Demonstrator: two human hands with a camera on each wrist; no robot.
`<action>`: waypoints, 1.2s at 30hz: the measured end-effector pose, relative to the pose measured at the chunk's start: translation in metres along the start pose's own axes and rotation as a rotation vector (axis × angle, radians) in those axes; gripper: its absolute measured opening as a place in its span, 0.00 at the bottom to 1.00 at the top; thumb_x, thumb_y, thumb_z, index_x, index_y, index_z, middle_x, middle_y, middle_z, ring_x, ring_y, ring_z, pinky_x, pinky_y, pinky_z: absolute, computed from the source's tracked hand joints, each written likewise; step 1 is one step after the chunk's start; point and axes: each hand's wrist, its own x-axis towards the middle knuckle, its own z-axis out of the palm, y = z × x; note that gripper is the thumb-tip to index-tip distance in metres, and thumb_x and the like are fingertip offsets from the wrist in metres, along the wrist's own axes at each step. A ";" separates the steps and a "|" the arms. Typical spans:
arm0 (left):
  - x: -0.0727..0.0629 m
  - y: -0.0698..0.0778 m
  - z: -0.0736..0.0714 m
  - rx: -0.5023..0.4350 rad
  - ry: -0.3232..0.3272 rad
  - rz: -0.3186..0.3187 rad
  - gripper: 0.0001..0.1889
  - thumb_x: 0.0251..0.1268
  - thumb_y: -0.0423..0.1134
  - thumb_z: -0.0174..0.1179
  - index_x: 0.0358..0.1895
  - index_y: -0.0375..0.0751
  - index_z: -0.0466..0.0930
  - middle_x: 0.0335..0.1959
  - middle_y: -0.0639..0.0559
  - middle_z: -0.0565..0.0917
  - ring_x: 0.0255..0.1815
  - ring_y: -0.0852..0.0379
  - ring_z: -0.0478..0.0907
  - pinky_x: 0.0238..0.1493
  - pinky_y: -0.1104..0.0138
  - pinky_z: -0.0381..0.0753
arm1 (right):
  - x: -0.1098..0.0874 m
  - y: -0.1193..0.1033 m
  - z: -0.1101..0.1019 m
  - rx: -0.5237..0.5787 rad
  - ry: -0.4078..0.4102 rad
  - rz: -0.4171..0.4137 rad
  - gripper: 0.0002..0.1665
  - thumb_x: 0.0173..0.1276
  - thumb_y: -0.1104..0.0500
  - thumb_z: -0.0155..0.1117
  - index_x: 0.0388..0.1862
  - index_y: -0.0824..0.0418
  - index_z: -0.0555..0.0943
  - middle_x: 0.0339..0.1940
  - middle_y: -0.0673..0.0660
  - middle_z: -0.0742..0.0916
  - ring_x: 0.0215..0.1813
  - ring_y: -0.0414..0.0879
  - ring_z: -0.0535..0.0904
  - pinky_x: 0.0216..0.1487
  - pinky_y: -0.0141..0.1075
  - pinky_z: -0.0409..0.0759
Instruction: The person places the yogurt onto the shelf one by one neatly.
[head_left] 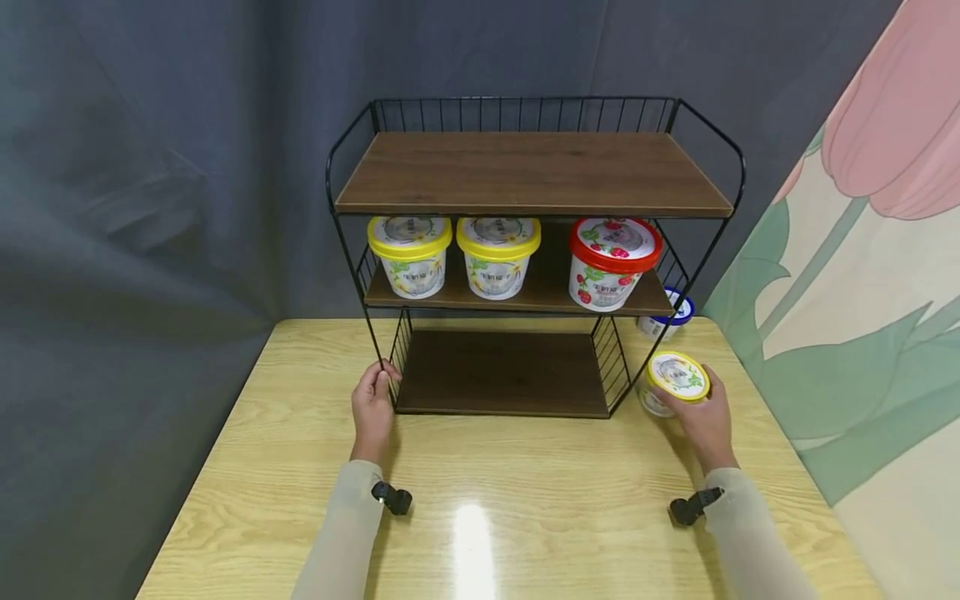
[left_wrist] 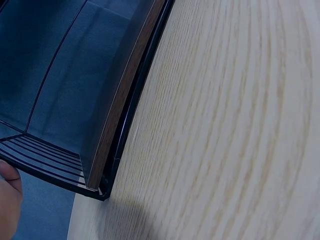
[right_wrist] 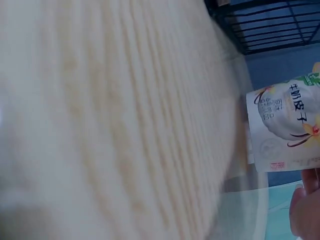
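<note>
A black wire rack with brown wooden shelves (head_left: 517,171) stands on the table. My left hand (head_left: 372,408) grips its left front post near the bottom shelf (head_left: 498,371); the left wrist view shows only part of that hand at the wire side. Right of the rack, my right hand (head_left: 707,421) holds a white tub with a yellow lid (head_left: 678,377), fingers and thumb around it. In the right wrist view the tub's printed side (right_wrist: 285,125) shows, partly cut off by the frame edge. Whether the tub touches the table is hard to tell.
On the middle shelf sit two yellow-lidded tubs (head_left: 408,258) (head_left: 498,258) and a red-lidded tub (head_left: 613,265). A blue-lidded tub (head_left: 667,315) stands behind the rack's right side. Dark curtain (head_left: 150,250) hangs at the back, and a flower-painted wall (head_left: 862,292) borders the right.
</note>
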 end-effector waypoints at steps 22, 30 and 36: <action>0.002 0.000 -0.006 -0.020 -0.003 0.027 0.13 0.77 0.28 0.46 0.40 0.17 0.75 0.33 0.66 0.80 0.50 0.41 0.77 0.55 0.75 0.73 | -0.102 -0.014 0.014 -0.098 -0.041 0.042 0.63 0.50 0.51 0.83 0.81 0.45 0.56 0.67 0.54 0.73 0.47 0.37 0.68 0.38 0.23 0.73; 0.001 0.000 -0.003 -0.030 -0.020 -0.006 0.14 0.77 0.28 0.45 0.43 0.16 0.74 0.33 0.57 0.82 0.51 0.35 0.75 0.56 0.74 0.73 | -0.113 -0.029 0.040 -0.072 -0.128 -0.023 0.64 0.46 0.52 0.85 0.80 0.46 0.58 0.71 0.56 0.72 0.49 0.37 0.69 0.46 0.24 0.67; 0.000 0.000 -0.001 -0.030 -0.018 0.016 0.13 0.78 0.28 0.45 0.42 0.17 0.74 0.34 0.54 0.81 0.51 0.34 0.75 0.57 0.68 0.74 | -0.111 -0.039 0.057 -0.104 -0.176 -0.096 0.65 0.46 0.50 0.85 0.80 0.51 0.58 0.73 0.60 0.71 0.55 0.45 0.68 0.49 0.30 0.66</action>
